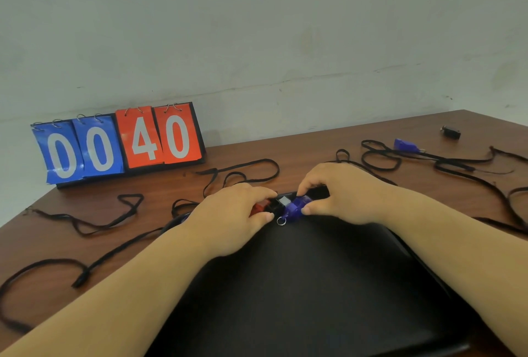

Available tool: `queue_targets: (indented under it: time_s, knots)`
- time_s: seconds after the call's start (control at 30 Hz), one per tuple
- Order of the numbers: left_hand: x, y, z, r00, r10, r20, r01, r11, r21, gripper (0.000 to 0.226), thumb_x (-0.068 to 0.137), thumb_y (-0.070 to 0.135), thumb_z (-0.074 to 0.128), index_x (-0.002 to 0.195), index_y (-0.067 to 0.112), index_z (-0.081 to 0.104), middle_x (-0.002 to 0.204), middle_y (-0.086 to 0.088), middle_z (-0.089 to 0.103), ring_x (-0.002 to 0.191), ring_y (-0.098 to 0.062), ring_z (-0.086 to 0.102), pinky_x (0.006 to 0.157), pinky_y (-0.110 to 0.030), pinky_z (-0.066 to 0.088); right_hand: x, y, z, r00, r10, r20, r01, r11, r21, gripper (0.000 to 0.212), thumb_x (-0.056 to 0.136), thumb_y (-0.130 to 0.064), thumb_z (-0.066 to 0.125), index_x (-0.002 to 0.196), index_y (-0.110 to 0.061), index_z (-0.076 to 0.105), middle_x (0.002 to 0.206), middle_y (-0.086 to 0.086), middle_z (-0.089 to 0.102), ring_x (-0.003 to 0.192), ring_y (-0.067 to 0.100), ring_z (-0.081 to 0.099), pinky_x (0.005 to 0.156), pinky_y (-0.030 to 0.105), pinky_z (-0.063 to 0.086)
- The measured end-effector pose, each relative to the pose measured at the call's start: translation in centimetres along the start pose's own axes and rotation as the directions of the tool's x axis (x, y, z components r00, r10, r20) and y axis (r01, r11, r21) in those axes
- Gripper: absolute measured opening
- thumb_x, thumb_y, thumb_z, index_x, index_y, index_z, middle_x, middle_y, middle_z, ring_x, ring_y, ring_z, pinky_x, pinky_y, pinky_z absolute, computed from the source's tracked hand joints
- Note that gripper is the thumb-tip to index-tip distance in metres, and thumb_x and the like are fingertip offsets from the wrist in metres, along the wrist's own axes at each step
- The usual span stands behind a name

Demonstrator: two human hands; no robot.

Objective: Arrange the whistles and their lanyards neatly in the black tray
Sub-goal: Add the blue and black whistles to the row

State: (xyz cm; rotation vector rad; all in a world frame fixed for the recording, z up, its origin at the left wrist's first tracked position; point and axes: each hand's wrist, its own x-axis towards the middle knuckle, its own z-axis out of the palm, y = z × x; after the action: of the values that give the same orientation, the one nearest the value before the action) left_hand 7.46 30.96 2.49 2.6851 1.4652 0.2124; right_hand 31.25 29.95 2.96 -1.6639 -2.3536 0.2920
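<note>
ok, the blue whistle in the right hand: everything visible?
The blue whistle looks like glossy blue plastic, with a small metal ring hanging at its near end. The right hand pinches it between thumb and fingers at the far edge of the black tray, close beside a black whistle.

head view | faces forward, tilted down | close above black tray [314, 285] | single view

Both bare forearms are reaching forward and converging at centre. The left hand [237, 214] is lying palm down, thumb and forefinger pinching a black whistle [275, 206]. The right hand [343, 194] is arching, thumb and forefinger pinching a blue whistle [295, 208]. The hands are sitting just beside each other, apart.
</note>
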Motion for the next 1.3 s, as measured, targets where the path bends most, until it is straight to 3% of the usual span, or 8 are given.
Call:
queue_targets:
  time_s: [0.2, 0.43, 0.9, 1.3]
  knots:
    - [0.0, 0.1, 0.1, 1.0, 0.0, 0.007, 0.0, 1.0, -0.012, 0.053, 0.102, 0.05, 0.052, 0.152, 0.047, 0.036, 0.152, 0.016, 0.048, 0.136, -0.009, 0.046, 0.111, -0.032, 0.04, 0.2, 0.6, 0.5, 1.0, 0.017, -0.02, -0.016, 0.999, 0.039, 0.041, 0.088, -0.044, 0.075, 0.127, -0.038, 0.063, 0.126, -0.018, 0.062, 0.112, 0.003, 0.054, 0.099, 0.025, 0.045]
    - [-0.1, 1.0, 0.1, 0.999, -0.032, -0.007, 0.032, 0.999, -0.013, 0.07, 0.092, 0.07, 0.051, 0.154, 0.042, 0.033, 0.157, 0.016, 0.043, 0.14, -0.01, 0.045, 0.113, -0.036, 0.043, 0.1, 1.7, 0.7, 0.999, 0.027, -0.044, -0.022, 0.993, 0.12, 0.045, 0.085, -0.041, 0.079, 0.128, -0.037, 0.064, 0.123, -0.021, 0.062, 0.109, -0.002, 0.054, 0.079, 0.007, 0.035]
    - [0.3, 1.2, 0.7, 0.994, -0.096, -0.054, 0.097, 0.995, 0.009, 0.07, 0.092, 0.068, 0.054, 0.153, 0.039, 0.034, 0.154, 0.011, 0.047, 0.136, -0.013, 0.05, 0.107, -0.036, 0.047, 0.6, 2.2, 0.9, 0.998, 0.038, -0.051, -0.033, 0.994, 0.109, 0.024, 0.088, -0.045, 0.075, 0.11, -0.041, 0.069, 0.115, -0.019, 0.064, 0.108, 0.004, 0.058, 0.085, 0.021, 0.042]
    - [0.6, 0.9, 0.7, 0.997, -0.069, -0.023, 0.069, 0.998, 0.011, 0.066, 0.092, 0.07, 0.052, 0.151, 0.044, 0.037, 0.152, 0.013, 0.049, 0.134, -0.013, 0.05, 0.105, -0.037, 0.048, 0.6, 2.5, 0.9, 0.998, 0.034, -0.046, -0.026, 0.988, 0.151, 0.036, 0.085, -0.04, 0.078, 0.119, -0.036, 0.066, 0.119, -0.016, 0.065, 0.109, 0.005, 0.059, 0.077, 0.011, 0.039]
